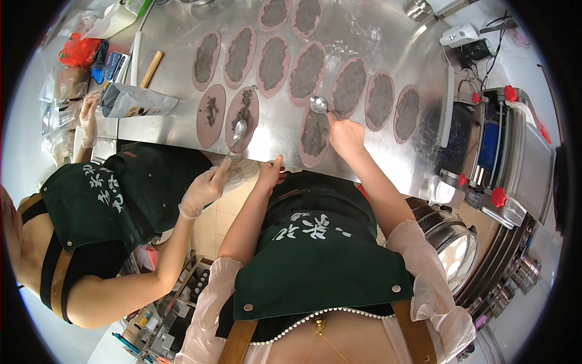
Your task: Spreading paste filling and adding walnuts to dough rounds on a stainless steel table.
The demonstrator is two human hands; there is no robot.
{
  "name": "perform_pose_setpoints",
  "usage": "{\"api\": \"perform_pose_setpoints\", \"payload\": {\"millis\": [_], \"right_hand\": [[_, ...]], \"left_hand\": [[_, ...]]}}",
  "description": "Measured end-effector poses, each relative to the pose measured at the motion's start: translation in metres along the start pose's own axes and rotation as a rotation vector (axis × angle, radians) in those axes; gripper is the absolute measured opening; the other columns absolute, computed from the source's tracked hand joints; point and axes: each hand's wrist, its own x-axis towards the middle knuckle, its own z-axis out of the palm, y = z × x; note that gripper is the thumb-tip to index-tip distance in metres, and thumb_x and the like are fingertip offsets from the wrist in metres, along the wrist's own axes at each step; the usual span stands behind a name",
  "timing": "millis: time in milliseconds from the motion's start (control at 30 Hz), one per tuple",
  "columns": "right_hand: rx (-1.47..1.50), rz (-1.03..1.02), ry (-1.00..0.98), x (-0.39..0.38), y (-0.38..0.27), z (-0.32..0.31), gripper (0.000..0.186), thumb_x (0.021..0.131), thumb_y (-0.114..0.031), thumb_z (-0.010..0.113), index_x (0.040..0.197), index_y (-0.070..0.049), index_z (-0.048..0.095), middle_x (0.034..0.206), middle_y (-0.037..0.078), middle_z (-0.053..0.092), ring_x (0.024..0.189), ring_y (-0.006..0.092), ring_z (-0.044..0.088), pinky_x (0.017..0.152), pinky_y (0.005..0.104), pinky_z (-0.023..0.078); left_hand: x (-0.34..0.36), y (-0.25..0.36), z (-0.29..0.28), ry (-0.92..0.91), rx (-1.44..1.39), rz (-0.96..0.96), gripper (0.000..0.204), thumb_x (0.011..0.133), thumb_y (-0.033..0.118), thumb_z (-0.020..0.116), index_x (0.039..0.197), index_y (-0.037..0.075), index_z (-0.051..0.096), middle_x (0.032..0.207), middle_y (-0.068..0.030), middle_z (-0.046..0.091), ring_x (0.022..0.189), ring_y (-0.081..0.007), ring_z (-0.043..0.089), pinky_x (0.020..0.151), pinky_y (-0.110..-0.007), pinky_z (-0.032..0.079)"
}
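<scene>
My right hand (347,138) is closed around a metal spoon (318,104). The spoon's bowl is over the upper end of a pink oval sheet (311,161), which lies at the table's near edge and is spread with a grey, paste-like filling (314,134). My left hand (271,174) is at the table's edge, left of that sheet, with its fingers partly stretched and nothing visible in them. Just beyond my left hand lies another pink oval (252,134), with a loose strip of grey filling on it.
A co-worker's gloved hand (204,189) holds a spoon (239,130) over the neighbouring oval. Several more coated ovals (306,73) cover the metal table (173,57). A grey pouch (130,101) and a wooden-handled tool (151,70) lie left; a machine with red knobs (498,197) stands right.
</scene>
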Motion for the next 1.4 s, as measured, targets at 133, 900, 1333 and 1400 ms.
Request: {"api": "perform_pose_setpoints", "payload": {"millis": [133, 900, 1333, 1400], "right_hand": [[-0.011, 0.065, -0.077, -0.003, 0.006, -0.012, 0.032, 0.073, -0.006, 0.054, 0.103, -0.009, 0.063, 0.067, 0.016, 0.063, 0.066, 0.0332, 0.064, 0.058, 0.0438, 0.049], [0.055, 0.013, -0.083, -0.039, -0.008, -0.015, 0.037, 0.075, -0.007, 0.052, 0.11, -0.004, 0.063, 0.062, 0.016, 0.063, 0.057, 0.0324, 0.063, 0.054, 0.0433, 0.049], [0.099, 0.028, 0.004, -0.087, -0.005, 0.014, 0.031, 0.078, -0.012, 0.055, 0.106, -0.008, 0.067, 0.059, 0.014, 0.062, 0.052, 0.0294, 0.061, 0.049, 0.0412, 0.047], [0.135, 0.007, -0.026, -0.1, -0.009, 0.021, 0.03, 0.08, -0.013, 0.057, 0.107, -0.008, 0.066, 0.06, 0.014, 0.061, 0.053, 0.0295, 0.061, 0.049, 0.0404, 0.047]], "left_hand": [[-0.002, 0.001, 0.0, 0.004, 0.0, 0.005, 0.06, 0.091, 0.052, 0.047, 0.119, -0.002, 0.049, 0.108, -0.0137, 0.058, 0.083, -0.0209, 0.061, 0.068, -0.033, 0.05], [-0.004, 0.002, 0.001, 0.001, -0.011, 0.007, 0.059, 0.092, 0.05, 0.047, 0.119, -0.003, 0.048, 0.109, -0.0139, 0.057, 0.085, -0.0221, 0.06, 0.07, -0.034, 0.049], [-0.003, 0.003, 0.0, -0.007, 0.019, 0.014, 0.06, 0.092, 0.051, 0.045, 0.121, -0.002, 0.048, 0.109, -0.0143, 0.058, 0.084, -0.0226, 0.061, 0.07, -0.035, 0.049], [-0.002, 0.002, -0.001, -0.006, 0.023, 0.013, 0.06, 0.092, 0.051, 0.045, 0.121, -0.002, 0.048, 0.109, -0.0146, 0.058, 0.084, -0.0226, 0.061, 0.07, -0.035, 0.049]]}}
